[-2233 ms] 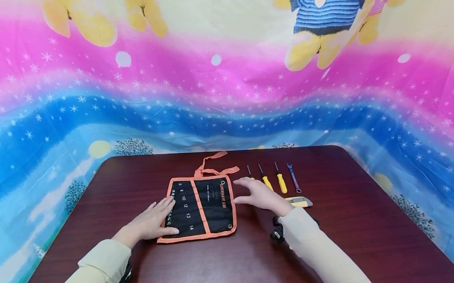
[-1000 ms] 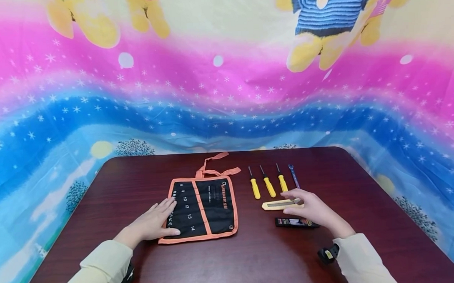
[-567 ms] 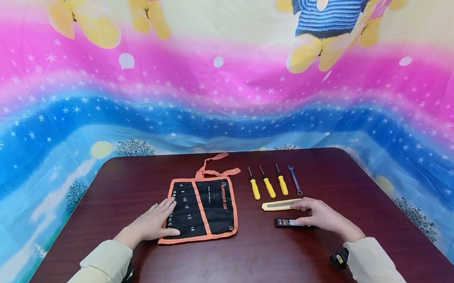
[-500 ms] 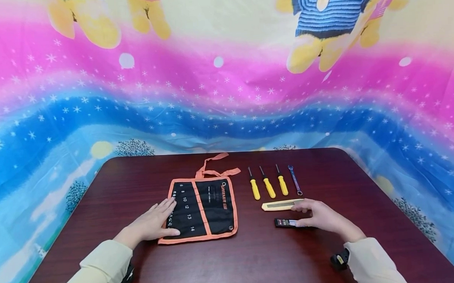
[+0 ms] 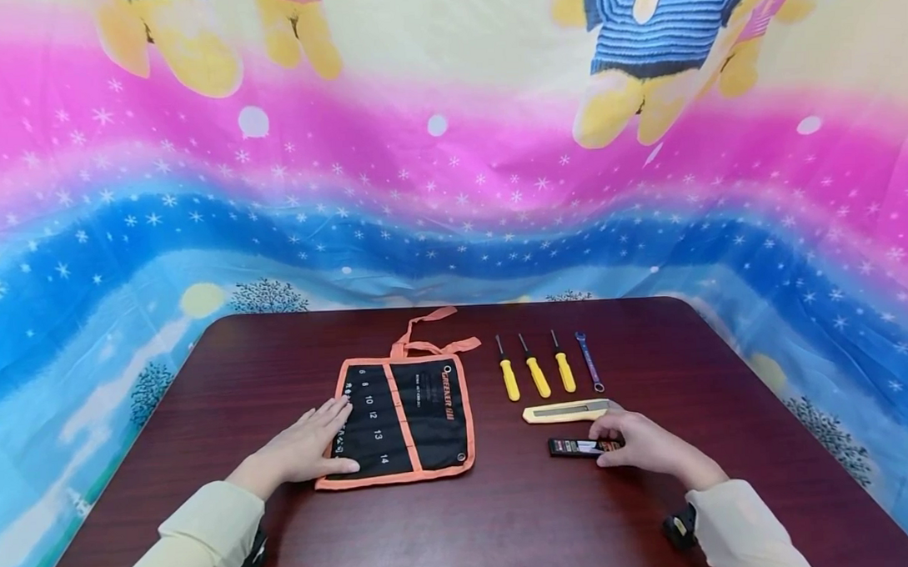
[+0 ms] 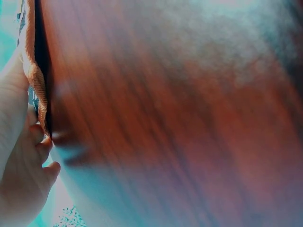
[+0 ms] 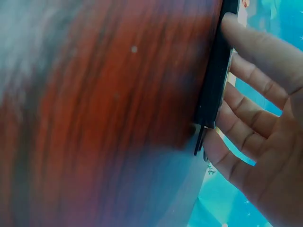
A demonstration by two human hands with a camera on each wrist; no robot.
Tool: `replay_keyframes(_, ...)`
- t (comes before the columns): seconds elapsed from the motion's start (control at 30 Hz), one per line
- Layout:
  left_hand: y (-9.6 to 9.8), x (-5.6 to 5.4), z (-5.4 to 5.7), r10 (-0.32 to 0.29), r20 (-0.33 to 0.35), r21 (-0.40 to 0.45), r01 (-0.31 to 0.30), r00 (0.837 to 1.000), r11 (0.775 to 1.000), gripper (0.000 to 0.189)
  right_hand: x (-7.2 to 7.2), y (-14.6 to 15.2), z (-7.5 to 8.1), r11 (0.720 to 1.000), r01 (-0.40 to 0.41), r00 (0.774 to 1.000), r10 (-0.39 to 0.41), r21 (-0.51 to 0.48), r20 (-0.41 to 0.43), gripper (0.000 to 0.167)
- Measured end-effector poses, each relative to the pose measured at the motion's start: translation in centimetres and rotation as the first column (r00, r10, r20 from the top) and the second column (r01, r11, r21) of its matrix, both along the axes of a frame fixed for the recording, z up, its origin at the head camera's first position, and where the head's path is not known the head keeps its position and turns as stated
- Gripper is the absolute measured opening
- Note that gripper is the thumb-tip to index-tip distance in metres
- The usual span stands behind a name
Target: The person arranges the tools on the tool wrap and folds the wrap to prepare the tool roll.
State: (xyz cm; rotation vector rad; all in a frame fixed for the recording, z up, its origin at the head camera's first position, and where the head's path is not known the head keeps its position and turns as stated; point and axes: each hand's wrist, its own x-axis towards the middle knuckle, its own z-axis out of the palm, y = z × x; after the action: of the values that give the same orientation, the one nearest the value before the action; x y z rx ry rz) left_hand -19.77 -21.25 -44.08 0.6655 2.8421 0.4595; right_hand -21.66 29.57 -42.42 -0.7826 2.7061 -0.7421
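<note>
A black tool pouch [image 5: 429,418] with orange trim and printed numbers lies flat on the table. My left hand [image 5: 298,446] rests on its left edge, fingers extended; the orange trim [image 6: 34,75] also shows beside the thumb in the left wrist view. To the right, my right hand [image 5: 643,448] holds a small black case [image 5: 572,447] with a printed label, thumb on the near side and fingers on the far side. In the right wrist view the thumb lies against the dark case [image 7: 213,85]. Just beyond it sits a pale yellow utility knife [image 5: 563,411].
Three yellow-handled screwdrivers [image 5: 536,378] lie side by side behind the knife, with a blue combination wrench [image 5: 589,362] to their right. Orange ties [image 5: 426,344] trail from the pouch's far edge. A patterned cloth [image 5: 450,183] hangs behind the dark wooden table [image 5: 463,533].
My right hand has moved from beside the pouch rightward, past the utility knife, then slightly nearer me onto the black case, closing on it. The left hand stays put.
</note>
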Motion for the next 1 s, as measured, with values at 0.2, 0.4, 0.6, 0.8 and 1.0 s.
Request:
replay_keyframes(0.2, 0.04, 0.05, 0.04, 0.006, 0.004, 0.001, -0.006, 1.000, 1.000, 0.096, -0.07, -0.09, -0.12, 1.000, 0.001, 1.000, -0.001, 0.009, -0.012, 0.022)
replay_keyframes(0.4, 0.07, 0.00, 0.03, 0.010, 0.004, -0.003, -0.010, 1.000, 1.000, 0.096, 0.01, -0.13, -0.13, 1.000, 0.004, 1.000, -0.004, 0.007, -0.010, 0.020)
replay_keyframes(0.6, 0.05, 0.05, -0.02, 0.015, 0.016, 0.005, -0.016, 1.000, 1.000, 0.096, 0.11, -0.21, -0.13, 1.000, -0.002, 1.000, 0.002, 0.013, -0.025, 0.019)
replay_keyframes(0.8, 0.00, 0.03, -0.09, 0.014, 0.016, 0.010, -0.014, 1.000, 1.000, 0.097, -0.02, -0.30, -0.10, 1.000, -0.010, 0.999, 0.011, 0.029, -0.053, 0.019)
replay_keyframes(1.0, 0.00, 0.03, -0.08, 0.013, 0.012, 0.011, -0.013, 1.000, 1.000, 0.096, -0.21, -0.79, 0.38, 0.999, -0.002, 0.996, 0.006, 0.039, -0.089, 0.020)
